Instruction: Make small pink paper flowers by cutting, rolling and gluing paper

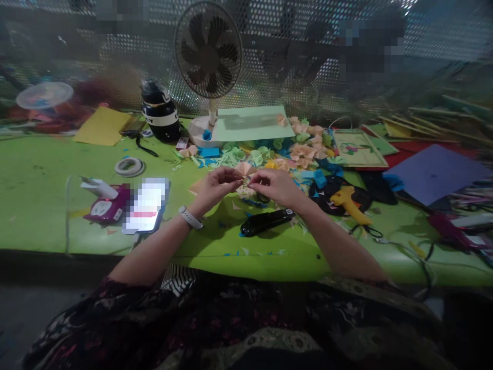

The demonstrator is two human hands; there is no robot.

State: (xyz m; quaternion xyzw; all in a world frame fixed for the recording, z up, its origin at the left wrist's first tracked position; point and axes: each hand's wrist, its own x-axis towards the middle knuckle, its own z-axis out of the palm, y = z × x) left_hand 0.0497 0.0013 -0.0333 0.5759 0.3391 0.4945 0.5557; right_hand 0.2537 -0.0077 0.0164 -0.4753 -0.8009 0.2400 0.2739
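Over the middle of the table, my left hand [220,186] and my right hand [276,186] meet fingertip to fingertip. Both are closed in a pinch on a small peach paper flower [245,168], whose petals show just above the fingers. Which part each hand grips is partly hidden by the fingers. A black stapler [266,222] lies just below my hands. Behind them is a heap of folded paper pieces: green paper flowers [235,154] and peach paper flowers [308,149]. A yellow glue gun [349,202] rests to the right of my right hand.
A lit phone [146,206], a tape roll [130,166] and a purple object [108,205] lie at left. Behind stand a black bottle [162,113] and a fan [208,56] beside a pale green sheet [252,123]. Purple paper [437,172] and cables [412,249] are at right.
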